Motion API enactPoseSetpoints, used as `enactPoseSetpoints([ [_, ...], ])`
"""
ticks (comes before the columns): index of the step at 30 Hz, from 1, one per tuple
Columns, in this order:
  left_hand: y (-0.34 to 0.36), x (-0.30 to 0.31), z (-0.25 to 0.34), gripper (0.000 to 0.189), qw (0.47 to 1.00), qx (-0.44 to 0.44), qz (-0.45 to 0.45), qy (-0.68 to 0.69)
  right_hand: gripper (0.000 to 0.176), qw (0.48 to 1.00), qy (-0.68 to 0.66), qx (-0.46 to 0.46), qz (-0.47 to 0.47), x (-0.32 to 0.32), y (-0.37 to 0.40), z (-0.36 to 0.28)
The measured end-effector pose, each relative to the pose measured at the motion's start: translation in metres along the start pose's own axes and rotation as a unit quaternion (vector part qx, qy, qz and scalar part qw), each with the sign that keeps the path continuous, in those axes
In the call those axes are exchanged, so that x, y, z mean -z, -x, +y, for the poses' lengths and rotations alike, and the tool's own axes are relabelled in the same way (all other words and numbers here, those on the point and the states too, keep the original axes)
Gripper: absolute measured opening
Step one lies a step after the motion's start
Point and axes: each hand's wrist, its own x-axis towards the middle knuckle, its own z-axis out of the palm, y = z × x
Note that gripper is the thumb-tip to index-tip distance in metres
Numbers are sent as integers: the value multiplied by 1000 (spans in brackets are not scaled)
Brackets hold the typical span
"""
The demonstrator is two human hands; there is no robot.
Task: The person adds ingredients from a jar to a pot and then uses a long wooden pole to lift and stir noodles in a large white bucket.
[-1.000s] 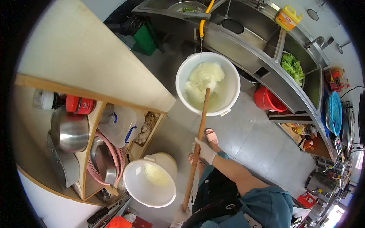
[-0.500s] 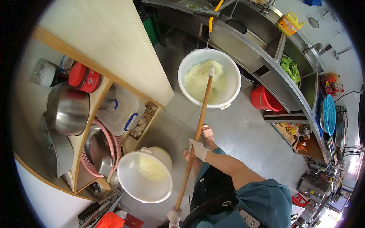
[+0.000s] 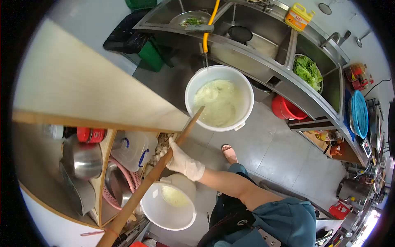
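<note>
In the head view, my right hand [image 3: 183, 162], in a white glove, is closed around a long wooden pole [image 3: 150, 177]. The pole slants from the bottom left up to the near rim of a large white bucket [image 3: 249, 105]. Its far end is over the bucket; the white end piece is not distinguishable. Cloudy yellowish water and pale shreds [image 3: 212, 92] fill much of the bucket. A thin stream runs into it from a yellow hose [image 3: 211, 22]. My left hand is out of view. Below my right wrist, a second white bucket [image 3: 164, 220] holds more pale shreds.
Steel sinks [image 3: 263, 37] curve along the top, one holding leafy greens [image 3: 307, 73]. A red bucket [image 3: 284, 109] stands beneath. A wooden shelf unit [image 3: 103, 164] with pots and baskets is at left, near the pole. A green bin [image 3: 151, 57] stands beyond.
The pole has swung left and its white end piece no longer shows. My right hand has moved left along with it. My left hand has left the view. The camera view has shifted.
</note>
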Motion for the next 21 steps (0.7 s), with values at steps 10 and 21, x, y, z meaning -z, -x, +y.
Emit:
enactPoseSetpoints([
  [10,-198,-74,175,17,856,-175,-396,282,36,975,-86,121,164,111,-96,-191],
  [21,-59,-64,334,26,657,48,-451,603,33,937,180,159,253,185,-78,-217],
])
